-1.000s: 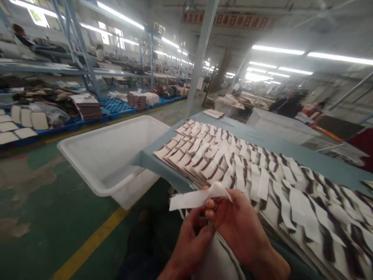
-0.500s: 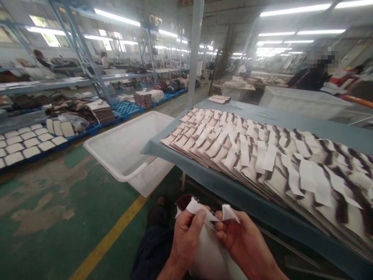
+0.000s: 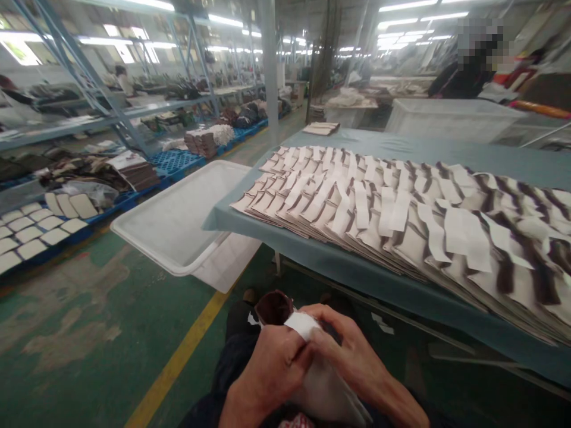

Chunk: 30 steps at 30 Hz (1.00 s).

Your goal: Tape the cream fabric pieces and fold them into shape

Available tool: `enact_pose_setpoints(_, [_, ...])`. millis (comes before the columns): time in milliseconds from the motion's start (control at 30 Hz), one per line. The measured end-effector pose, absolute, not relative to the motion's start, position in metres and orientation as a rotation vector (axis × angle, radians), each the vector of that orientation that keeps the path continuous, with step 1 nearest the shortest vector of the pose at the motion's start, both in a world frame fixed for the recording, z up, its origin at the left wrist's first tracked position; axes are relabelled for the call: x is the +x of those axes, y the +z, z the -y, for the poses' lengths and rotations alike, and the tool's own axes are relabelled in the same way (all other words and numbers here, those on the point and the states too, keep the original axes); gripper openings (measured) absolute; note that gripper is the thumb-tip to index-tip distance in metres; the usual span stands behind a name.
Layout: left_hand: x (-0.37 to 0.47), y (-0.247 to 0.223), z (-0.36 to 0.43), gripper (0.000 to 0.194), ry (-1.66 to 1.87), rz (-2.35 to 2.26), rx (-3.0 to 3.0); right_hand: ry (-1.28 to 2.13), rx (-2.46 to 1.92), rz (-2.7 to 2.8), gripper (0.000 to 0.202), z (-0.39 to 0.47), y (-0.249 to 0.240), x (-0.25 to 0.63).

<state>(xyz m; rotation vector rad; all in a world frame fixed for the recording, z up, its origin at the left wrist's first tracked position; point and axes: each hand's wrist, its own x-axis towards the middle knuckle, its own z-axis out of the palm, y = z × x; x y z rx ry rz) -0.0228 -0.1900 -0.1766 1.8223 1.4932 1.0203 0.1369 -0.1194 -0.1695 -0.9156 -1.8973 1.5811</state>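
Note:
A cream fabric piece (image 3: 323, 386) with a dark brown inner side (image 3: 273, 307) is gathered over my lap, curling open at its far end. Across its upper edge lies a white strip (image 3: 302, 325), which could be paper or cloth. My left hand (image 3: 272, 365) is closed around the fabric and the near end of the strip. From the other side, my right hand (image 3: 352, 351) meets it, thumb and fingers pinched on the strip. The fingertips partly hide one another. Layered cream and brown pieces with white strips (image 3: 395, 211) cover the table beyond.
The table (image 3: 267, 229) has a grey-green cover. A white plastic tub (image 3: 187, 267) stands at its left corner. White scraps (image 3: 382, 324) lie on the floor under the table. Blue pallets (image 3: 172, 163) hold stacked goods at left. Another person (image 3: 461, 77) is at the back right.
My right hand has moved in against my left, and the torn white bit between its fingers no longer shows. White scraps now show on the floor below the table. The view has shifted slightly.

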Motion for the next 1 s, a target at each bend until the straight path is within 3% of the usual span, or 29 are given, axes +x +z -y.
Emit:
enact_pose_setpoints(167, [-0.02, -0.184, 0.19, 0.025, 1.028, -1.482, 1.778, 1.681, -0.943, 1.659, 0.028, 0.126, -0.177, 0.125])
enact_pose_setpoints(1000, [-0.016, -0.195, 0.189, 0.028, 0.903, -1.591, 1.518, 2.04, -0.926, 1.101, 0.049, 0.121, -0.184, 0.108])
